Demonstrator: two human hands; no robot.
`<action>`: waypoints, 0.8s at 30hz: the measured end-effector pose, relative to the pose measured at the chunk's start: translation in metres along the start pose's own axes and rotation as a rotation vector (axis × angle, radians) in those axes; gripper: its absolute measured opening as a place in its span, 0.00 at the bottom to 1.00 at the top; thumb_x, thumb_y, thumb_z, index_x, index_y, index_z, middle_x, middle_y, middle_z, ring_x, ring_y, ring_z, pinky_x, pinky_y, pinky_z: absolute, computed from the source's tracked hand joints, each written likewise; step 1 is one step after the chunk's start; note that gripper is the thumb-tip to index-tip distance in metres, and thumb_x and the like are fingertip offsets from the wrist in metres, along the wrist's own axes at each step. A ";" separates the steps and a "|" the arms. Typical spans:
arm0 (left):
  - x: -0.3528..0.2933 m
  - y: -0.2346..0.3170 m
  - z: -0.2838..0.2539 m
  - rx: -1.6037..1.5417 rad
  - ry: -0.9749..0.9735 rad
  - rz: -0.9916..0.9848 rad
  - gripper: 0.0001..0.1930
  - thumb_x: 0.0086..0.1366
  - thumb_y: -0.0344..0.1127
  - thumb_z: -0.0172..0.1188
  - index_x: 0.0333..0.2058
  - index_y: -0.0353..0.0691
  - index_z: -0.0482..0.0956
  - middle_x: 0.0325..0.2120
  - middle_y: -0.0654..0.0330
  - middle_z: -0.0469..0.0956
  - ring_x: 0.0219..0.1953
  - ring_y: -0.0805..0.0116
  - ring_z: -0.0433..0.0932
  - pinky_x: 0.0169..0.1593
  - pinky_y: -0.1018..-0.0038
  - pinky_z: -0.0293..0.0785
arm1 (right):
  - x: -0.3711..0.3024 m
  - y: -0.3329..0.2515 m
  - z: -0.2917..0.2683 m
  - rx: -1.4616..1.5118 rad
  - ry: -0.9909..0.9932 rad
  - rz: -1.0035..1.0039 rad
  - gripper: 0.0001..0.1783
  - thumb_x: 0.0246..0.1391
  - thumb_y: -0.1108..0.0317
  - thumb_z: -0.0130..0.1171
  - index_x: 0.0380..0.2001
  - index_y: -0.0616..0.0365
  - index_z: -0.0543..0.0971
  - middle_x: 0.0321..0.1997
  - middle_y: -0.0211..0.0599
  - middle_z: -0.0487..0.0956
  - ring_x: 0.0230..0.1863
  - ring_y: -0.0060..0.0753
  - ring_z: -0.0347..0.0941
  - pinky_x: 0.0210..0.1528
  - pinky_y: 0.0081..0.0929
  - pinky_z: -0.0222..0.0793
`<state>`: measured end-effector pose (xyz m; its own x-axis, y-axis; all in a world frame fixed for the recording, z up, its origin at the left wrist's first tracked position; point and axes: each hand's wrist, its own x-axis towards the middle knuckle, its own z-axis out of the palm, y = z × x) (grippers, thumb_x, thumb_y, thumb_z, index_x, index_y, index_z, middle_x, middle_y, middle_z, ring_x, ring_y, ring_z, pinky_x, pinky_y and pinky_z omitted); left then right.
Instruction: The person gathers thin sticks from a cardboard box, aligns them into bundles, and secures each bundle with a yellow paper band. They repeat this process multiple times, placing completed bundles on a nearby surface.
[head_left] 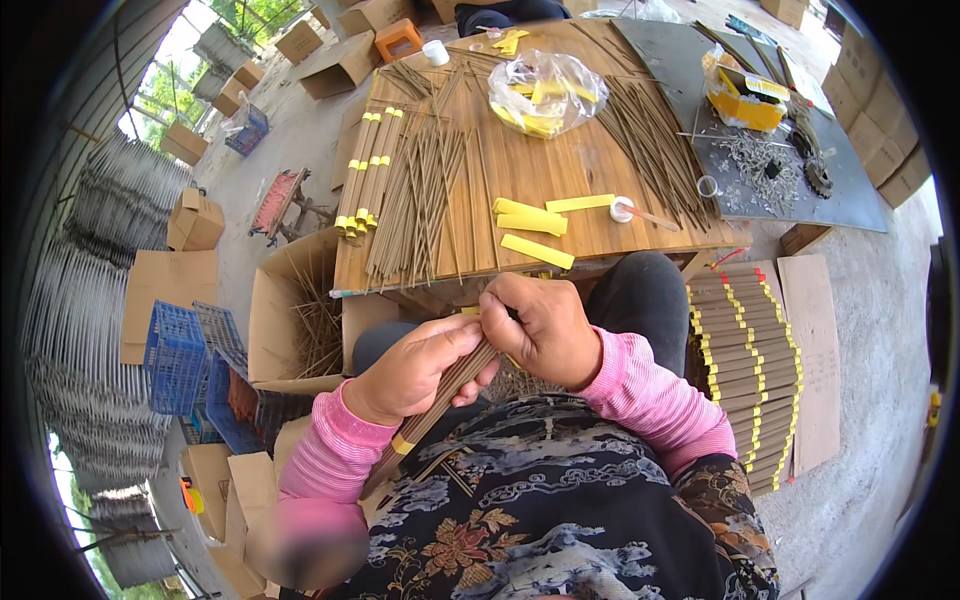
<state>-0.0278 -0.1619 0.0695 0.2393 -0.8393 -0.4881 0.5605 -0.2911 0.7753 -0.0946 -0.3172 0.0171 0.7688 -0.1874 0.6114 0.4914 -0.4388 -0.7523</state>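
Note:
A bundle of thin brown incense sticks (445, 392) lies slantwise over my lap, with a yellow paper band round its lower part. My left hand (425, 368) is wrapped round the bundle near its far end. Closed against that end is my right hand (540, 328), its fingers curled in and its thumb side touching the left fingertips. Small bits of yellow show beside the fingers; the far tip of the bundle is hidden by the right hand. Past the hands, several yellow paper strips (530, 218) lie on the wooden table (570, 175).
Loose sticks (425, 200) and banded bundles (370, 170) cover the table's left. A clear bag (548, 92) of yellow strips and a small white pot (621, 209) with a brush stand there. Finished bundles (745, 370) lie at right; a cardboard box (290, 340) holds sticks at left.

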 end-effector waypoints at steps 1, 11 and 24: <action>0.001 -0.004 -0.002 0.005 0.015 0.000 0.14 0.67 0.43 0.41 0.41 0.38 0.65 0.23 0.63 0.67 0.20 0.79 0.64 0.23 0.84 0.63 | -0.001 0.001 0.002 0.010 -0.009 0.027 0.07 0.48 0.69 0.52 0.22 0.61 0.70 0.17 0.43 0.71 0.19 0.47 0.70 0.20 0.34 0.65; -0.002 -0.017 -0.016 -0.028 0.084 0.035 0.16 0.67 0.47 0.39 0.35 0.39 0.65 0.22 0.65 0.66 0.20 0.81 0.63 0.22 0.86 0.61 | -0.005 0.018 -0.003 0.359 -0.284 0.322 0.18 0.51 0.59 0.57 0.37 0.63 0.72 0.17 0.36 0.69 0.19 0.29 0.67 0.23 0.25 0.64; -0.002 -0.032 -0.032 -0.022 0.017 0.007 0.16 0.68 0.46 0.39 0.36 0.36 0.65 0.23 0.64 0.67 0.20 0.81 0.63 0.23 0.86 0.62 | -0.006 0.036 0.007 0.545 -0.495 0.229 0.15 0.53 0.64 0.55 0.39 0.66 0.72 0.29 0.37 0.75 0.31 0.25 0.72 0.34 0.23 0.69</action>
<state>-0.0213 -0.1363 0.0327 0.2565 -0.8336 -0.4892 0.5760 -0.2746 0.7699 -0.0782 -0.3259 -0.0152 0.9058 0.2503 0.3419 0.3318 0.0829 -0.9397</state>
